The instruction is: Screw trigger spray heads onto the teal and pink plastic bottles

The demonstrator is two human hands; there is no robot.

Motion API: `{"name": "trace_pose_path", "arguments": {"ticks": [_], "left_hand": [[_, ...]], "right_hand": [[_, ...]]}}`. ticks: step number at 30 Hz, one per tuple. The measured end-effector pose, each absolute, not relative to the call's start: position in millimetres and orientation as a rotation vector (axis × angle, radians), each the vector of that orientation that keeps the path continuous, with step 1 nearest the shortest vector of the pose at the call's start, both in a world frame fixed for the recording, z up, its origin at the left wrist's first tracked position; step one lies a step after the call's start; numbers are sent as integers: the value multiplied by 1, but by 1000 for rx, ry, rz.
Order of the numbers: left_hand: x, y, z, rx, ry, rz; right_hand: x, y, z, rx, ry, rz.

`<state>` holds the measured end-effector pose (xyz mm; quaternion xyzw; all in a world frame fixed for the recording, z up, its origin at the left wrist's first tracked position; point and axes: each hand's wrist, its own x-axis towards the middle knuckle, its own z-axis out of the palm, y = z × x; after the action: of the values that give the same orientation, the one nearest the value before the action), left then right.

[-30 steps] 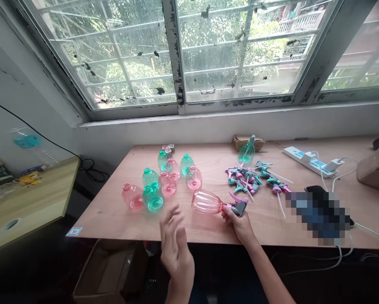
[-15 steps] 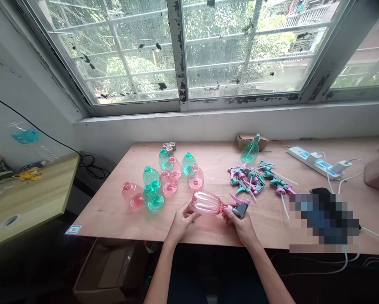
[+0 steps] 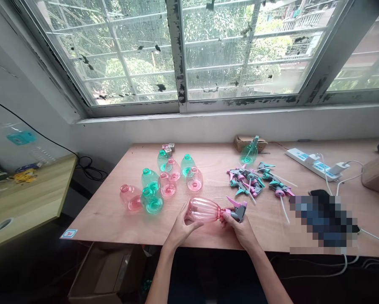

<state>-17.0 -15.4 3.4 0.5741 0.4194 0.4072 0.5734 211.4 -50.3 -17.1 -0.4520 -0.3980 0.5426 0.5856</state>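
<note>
A clear pink spray bottle (image 3: 205,210) lies sideways between my hands near the table's front edge. My left hand (image 3: 183,224) is wrapped around its base. At the neck, my right hand (image 3: 236,226) grips just below the grey and pink spray head (image 3: 238,211), which sits on the bottle's mouth. Beyond my left hand stand several topless bottles, among them a green bottle (image 3: 151,202) and a pink bottle (image 3: 194,179). A pile of loose spray heads (image 3: 248,179) with white tubes lies beyond my right hand.
A green spray bottle (image 3: 249,154) with its head on stands by a small cardboard box (image 3: 240,142) at the back. A white power strip (image 3: 312,164) with plugs and cables lies to the right, behind a blurred dark object (image 3: 328,217). An open carton (image 3: 107,274) is below the table.
My left hand, raised and off the bottle a second ago, has come to the bottle's base and closed around it. The right hand keeps its grip at the neck.
</note>
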Motion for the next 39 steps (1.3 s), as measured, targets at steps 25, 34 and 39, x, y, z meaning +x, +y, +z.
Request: {"name": "trace_pose_path", "arguments": {"ticks": [25, 34, 39], "left_hand": [[-17, -21, 5, 1436, 1051, 932], [-19, -19, 4, 1446, 1006, 937], [-20, -17, 0, 1429, 1009, 927]], "right_hand": [[211, -50, -22, -1061, -895, 1264], [210, -49, -19, -1052, -876, 1270], [209, -49, -18, -1064, -859, 1269]]}}
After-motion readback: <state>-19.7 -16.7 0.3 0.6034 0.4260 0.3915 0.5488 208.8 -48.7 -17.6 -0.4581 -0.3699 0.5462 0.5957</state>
